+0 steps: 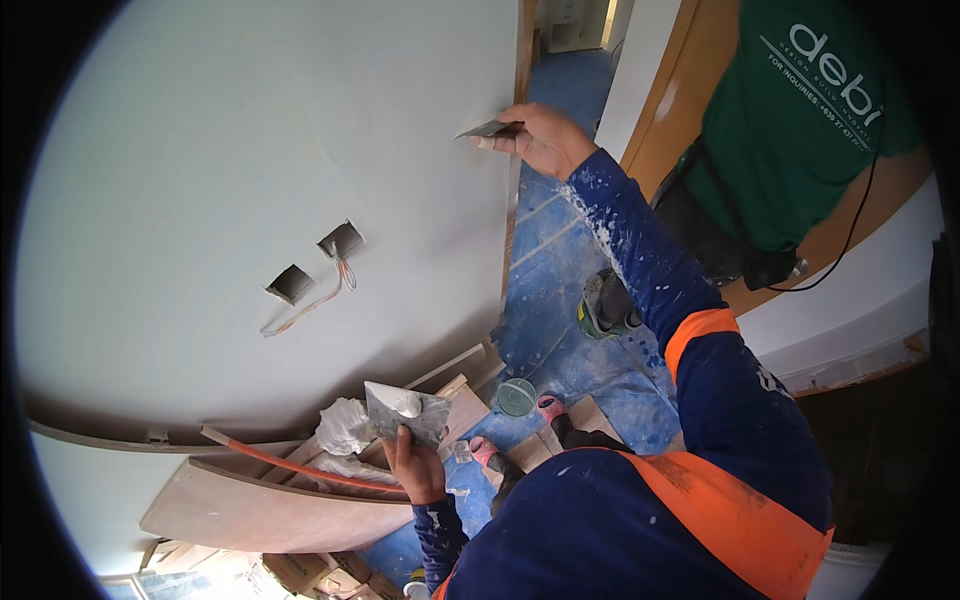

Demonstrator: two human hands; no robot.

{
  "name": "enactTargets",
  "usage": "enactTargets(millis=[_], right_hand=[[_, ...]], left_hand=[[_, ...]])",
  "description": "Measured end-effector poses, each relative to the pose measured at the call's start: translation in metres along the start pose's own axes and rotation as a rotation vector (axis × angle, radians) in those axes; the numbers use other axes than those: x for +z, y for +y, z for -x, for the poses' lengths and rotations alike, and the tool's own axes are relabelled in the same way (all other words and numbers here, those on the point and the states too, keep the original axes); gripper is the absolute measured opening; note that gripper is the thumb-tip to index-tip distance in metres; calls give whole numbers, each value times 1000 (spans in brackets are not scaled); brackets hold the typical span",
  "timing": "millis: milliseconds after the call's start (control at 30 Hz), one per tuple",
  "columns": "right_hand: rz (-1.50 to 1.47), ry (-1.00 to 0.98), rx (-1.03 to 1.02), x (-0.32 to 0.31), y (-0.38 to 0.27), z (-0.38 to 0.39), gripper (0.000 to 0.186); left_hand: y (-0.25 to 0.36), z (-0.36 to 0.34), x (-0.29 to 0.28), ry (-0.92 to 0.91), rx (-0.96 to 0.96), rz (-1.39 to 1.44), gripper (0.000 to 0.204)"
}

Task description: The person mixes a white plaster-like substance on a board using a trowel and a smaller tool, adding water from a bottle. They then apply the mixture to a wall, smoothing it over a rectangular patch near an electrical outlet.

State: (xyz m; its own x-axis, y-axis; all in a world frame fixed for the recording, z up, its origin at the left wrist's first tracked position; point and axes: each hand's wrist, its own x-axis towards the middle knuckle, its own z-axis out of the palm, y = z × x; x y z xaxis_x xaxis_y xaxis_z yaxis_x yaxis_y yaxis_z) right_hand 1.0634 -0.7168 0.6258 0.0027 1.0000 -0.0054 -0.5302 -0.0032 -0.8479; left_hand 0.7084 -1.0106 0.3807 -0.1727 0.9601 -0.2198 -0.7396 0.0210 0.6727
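Note:
Raised at the upper middle, my right hand (550,140) grips a putty knife (492,128), its flat blade against or very close to the white wall (240,130) near the wall's edge. Lower down, my left hand (414,466) holds a flat metal plate (425,418) from beneath. A heap of white putty (398,400) lies on the plate's upper left part. Light tape wraps a finger of the right hand. White smears mark both dark blue sleeves.
Two square wall openings (342,239) have loose wires. Below are an orange tube (300,465), a curved board (270,505) and a plastic bag (343,427). A clear container (516,397) stands by my feet on blue floor covering (560,270). A person in green (800,130) stands at right.

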Motion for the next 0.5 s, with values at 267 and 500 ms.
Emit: enactTargets(millis=[267, 500], right_hand=[[152, -86, -168, 72, -122, -14, 28], [146, -100, -249, 84, -149, -1, 24]], left_hand=[[1, 4, -2, 13, 30, 12, 44], [-7, 5, -6, 9, 17, -1, 45]])
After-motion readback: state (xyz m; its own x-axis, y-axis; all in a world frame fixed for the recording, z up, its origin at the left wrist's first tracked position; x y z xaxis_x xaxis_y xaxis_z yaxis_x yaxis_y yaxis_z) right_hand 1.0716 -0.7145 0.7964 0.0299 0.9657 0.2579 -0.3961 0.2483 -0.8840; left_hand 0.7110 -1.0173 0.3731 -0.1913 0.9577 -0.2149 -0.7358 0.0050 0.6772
